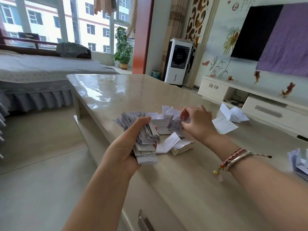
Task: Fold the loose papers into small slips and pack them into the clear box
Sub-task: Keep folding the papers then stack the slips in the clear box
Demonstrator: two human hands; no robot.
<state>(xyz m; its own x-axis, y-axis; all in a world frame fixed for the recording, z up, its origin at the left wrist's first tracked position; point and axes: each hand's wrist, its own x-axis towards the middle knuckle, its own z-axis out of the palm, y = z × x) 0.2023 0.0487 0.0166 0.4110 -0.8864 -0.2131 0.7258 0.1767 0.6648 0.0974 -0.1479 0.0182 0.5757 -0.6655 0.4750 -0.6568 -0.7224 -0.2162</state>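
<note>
My left hand (126, 147) grips a thick bundle of folded paper slips (145, 139) just above the near left part of the glossy beige table (116, 94). My right hand (196, 124) reaches into the loose pile of folded papers (168, 124) on the table and pinches one slip (177, 124) at its edge. Several white folded sheets (169, 144) lie below the pile. No clear box shows in this view.
Larger unfolded papers (228, 119) lie at the table's right side. More folded slips (298, 162) sit at the right frame edge. A bed (41, 70) stands to the left, a TV cabinet (260, 100) beyond the table on the right, a drawer handle (145, 220) below.
</note>
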